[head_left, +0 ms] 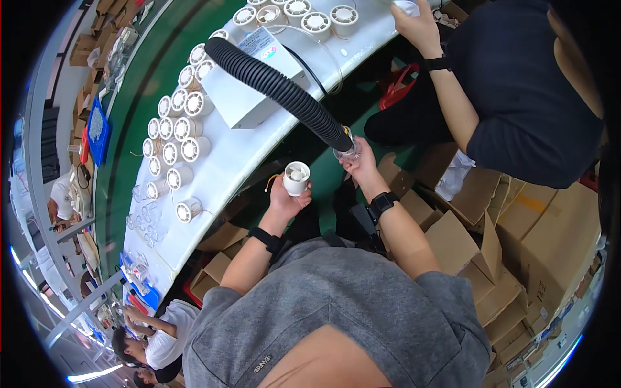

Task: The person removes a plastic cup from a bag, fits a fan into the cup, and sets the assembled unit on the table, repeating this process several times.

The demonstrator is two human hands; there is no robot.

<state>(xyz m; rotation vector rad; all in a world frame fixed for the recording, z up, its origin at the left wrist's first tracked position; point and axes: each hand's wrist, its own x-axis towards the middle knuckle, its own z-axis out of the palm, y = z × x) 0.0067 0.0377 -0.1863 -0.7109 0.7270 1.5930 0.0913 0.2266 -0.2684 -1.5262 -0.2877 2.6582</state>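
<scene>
My left hand is closed around a small white cylindrical fan unit, its open end with the blades facing up. Thin orange wires stick out beside it. Off to the right, my right hand grips a clear plastic part at the lower end of a black corrugated hose. Whether the part touches the hose's mouth I cannot tell. The hose arches over from beside a white box-shaped machine on the table.
Several white fan units stand in rows on the white table, with clear plastic parts at its near left end. Another person works close by on the right. Open cardboard boxes crowd the floor behind.
</scene>
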